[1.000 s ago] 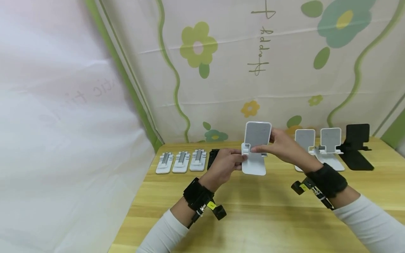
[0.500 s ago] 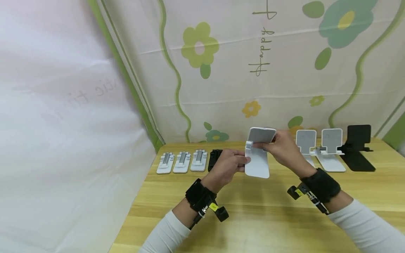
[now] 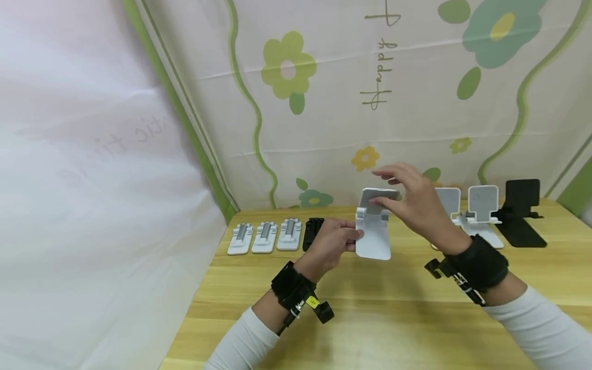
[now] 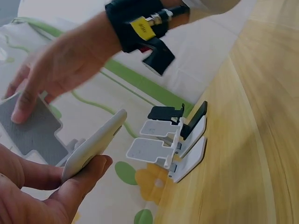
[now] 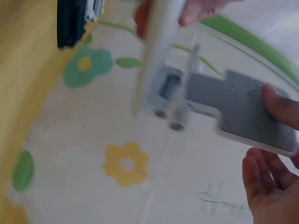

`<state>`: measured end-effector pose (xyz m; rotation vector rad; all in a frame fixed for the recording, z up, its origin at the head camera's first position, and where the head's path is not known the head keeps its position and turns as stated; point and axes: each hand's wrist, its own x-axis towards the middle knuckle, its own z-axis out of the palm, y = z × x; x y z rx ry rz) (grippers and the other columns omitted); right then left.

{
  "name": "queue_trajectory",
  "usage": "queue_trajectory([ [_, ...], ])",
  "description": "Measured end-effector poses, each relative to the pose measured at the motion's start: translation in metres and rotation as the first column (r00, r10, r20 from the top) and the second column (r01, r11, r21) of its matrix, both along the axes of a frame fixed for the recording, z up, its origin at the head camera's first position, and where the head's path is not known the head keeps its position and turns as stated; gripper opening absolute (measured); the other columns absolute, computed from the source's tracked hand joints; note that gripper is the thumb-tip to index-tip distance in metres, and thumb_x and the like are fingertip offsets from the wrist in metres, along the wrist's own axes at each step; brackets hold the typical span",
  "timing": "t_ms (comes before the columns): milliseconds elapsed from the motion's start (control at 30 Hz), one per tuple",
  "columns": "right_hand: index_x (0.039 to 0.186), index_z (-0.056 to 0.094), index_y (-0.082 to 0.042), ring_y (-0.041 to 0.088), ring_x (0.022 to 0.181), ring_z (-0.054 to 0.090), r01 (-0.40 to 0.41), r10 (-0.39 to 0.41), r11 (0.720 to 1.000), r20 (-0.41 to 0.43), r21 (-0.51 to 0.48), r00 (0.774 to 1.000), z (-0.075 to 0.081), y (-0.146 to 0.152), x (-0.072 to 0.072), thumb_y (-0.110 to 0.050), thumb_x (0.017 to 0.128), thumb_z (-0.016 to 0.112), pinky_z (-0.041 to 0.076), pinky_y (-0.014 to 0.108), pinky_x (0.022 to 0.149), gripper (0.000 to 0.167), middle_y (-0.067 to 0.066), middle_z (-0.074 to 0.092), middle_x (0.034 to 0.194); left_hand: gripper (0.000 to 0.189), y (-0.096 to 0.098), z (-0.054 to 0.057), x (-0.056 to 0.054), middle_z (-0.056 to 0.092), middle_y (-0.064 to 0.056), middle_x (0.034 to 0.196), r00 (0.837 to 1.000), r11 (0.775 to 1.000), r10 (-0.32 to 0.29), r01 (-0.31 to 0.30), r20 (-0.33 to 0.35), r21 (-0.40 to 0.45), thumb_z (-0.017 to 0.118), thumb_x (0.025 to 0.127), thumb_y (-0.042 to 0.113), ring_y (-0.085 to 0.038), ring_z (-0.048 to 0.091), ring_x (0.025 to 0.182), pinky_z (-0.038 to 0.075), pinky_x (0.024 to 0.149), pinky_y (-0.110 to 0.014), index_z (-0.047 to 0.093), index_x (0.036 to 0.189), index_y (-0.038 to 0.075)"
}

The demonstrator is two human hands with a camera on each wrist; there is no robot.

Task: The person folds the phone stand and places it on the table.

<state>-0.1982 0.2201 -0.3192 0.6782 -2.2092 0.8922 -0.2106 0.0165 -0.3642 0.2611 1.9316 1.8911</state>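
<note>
Item, one: white phone stand [image 3: 373, 239], part unfolded, held in the air above the wooden desk [image 3: 370, 324] between the two hands. Flat base plate; hinged upper plate faced with a grey pad [image 5: 247, 109], tilted back from the base.

Left hand [image 3: 327, 240]: thumb and fingers closed on the base plate at its side edge, one on each face.

Right hand [image 3: 416, 203]: thumb [image 5: 280, 108] laid on the grey pad; fingers [image 5: 263, 175] loosely bent and well parted from the thumb, seemingly apart from the plate (the right wrist view is blurred).

Handling, by judgement: light and rigid, probably plastic; base smooth and perhaps slippery, pad with more grip. Hinge [image 5: 168, 88] likely stiff and the weakest part. Best hold: base by its long edges, upper plate by its outer edges, fingers kept out of the joint.

Also on the desk, left side: three folded white stands [image 3: 263, 240] in a row, then a black folded stand [image 3: 312, 231], partly hidden by the left hand. Right side: two unfolded white stands [image 3: 483, 205], the nearer partly behind the right hand, and a black unfolded stand [image 3: 522, 200].
</note>
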Motion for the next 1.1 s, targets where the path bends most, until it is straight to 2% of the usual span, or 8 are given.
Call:
queue_trajectory([
  [67,0.116,0.073,-0.007,0.024,0.103,0.060,-0.006,0.012,0.999,-0.123,0.051,0.992,0.008,-0.002,0.001,0.003,0.076,0.087,0.046,0.024,0.084,0.044,0.009,0.068,0.113,0.028,0.000,0.001,-0.001,0.073,-0.014,0.115,1.000,1.000,0.002,-0.002,-0.009,0.000,0.065,0.099,0.006,-0.017,0.070,0.095,0.059,0.079,-0.026,0.068,0.124,-0.008],
  [167,0.101,0.077,-0.006,0.022,0.094,0.059,-0.002,0.023,0.995,-0.204,0.104,0.979,0.015,-0.006,0.002,0.009,0.075,0.086,0.042,0.021,0.078,0.032,0.007,0.067,0.097,0.028,-0.001,0.004,-0.001,0.073,-0.014,0.116,1.000,1.000,0.010,-0.010,-0.005,0.010,0.064,0.100,0.006,-0.018,0.071,0.097,0.060,0.079,-0.027,0.069,0.124,-0.007],
  [300,0.097,0.078,-0.004,0.020,0.085,0.061,0.040,-0.010,0.992,-0.239,0.123,0.971,0.016,-0.011,0.006,0.010,0.074,0.085,0.042,0.017,0.072,0.027,0.006,0.065,0.086,0.027,-0.002,0.005,-0.002,0.073,-0.014,0.116,1.000,1.000,0.019,-0.019,-0.002,0.010,0.064,0.100,0.006,-0.020,0.072,0.100,0.061,0.082,-0.029,0.069,0.123,-0.006],
  [467,0.093,0.079,-0.002,0.018,0.077,0.060,0.063,-0.031,0.992,-0.276,0.107,0.961,0.012,-0.016,0.011,0.011,0.072,0.086,0.040,0.015,0.067,0.026,0.007,0.064,0.081,0.027,-0.004,0.003,-0.003,0.073,-0.015,0.115,0.999,1.000,0.021,-0.022,-0.024,-0.005,0.064,0.100,0.006,-0.021,0.073,0.100,0.062,0.081,-0.030,0.069,0.123,-0.007],
  [733,0.088,0.079,-0.004,0.015,0.070,0.058,0.100,-0.036,0.985,-0.389,0.144,0.920,0.000,-0.029,0.018,0.007,0.071,0.089,0.043,0.023,0.058,0.022,0.006,0.063,0.077,0.028,-0.008,0.001,-0.005,0.073,-0.016,0.114,0.999,0.999,0.041,-0.041,-0.026,0.006,0.065,0.099,0.006,-0.022,0.074,0.100,0.062,0.080,-0.030,0.069,0.123,-0.008],
  [933,0.087,0.080,-0.005,0.018,0.068,0.058,0.128,-0.044,0.977,-0.428,0.171,0.903,-0.008,-0.036,0.022,0.004,0.072,0.089,0.045,0.028,0.055,0.020,0.006,0.063,0.076,0.028,-0.013,0.000,-0.007,0.071,-0.017,0.119,0.998,0.998,0.053,-0.053,-0.016,0.038,0.064,0.099,0.006,-0.025,0.074,0.105,0.062,0.083,-0.030,0.069,0.124,-0.007],
  [1100,0.088,0.080,-0.004,0.020,0.066,0.060,0.128,-0.027,0.973,-0.462,0.190,0.887,-0.019,-0.042,0.027,0.003,0.070,0.090,0.048,0.031,0.053,0.022,0.007,0.063,0.077,0.027,-0.015,0.000,-0.007,0.072,-0.020,0.119,0.997,0.996,0.081,-0.080,-0.013,0.048,0.061,0.100,0.005,-0.023,0.074,0.101,0.061,0.078,-0.024,0.070,0.123,-0.007],
])
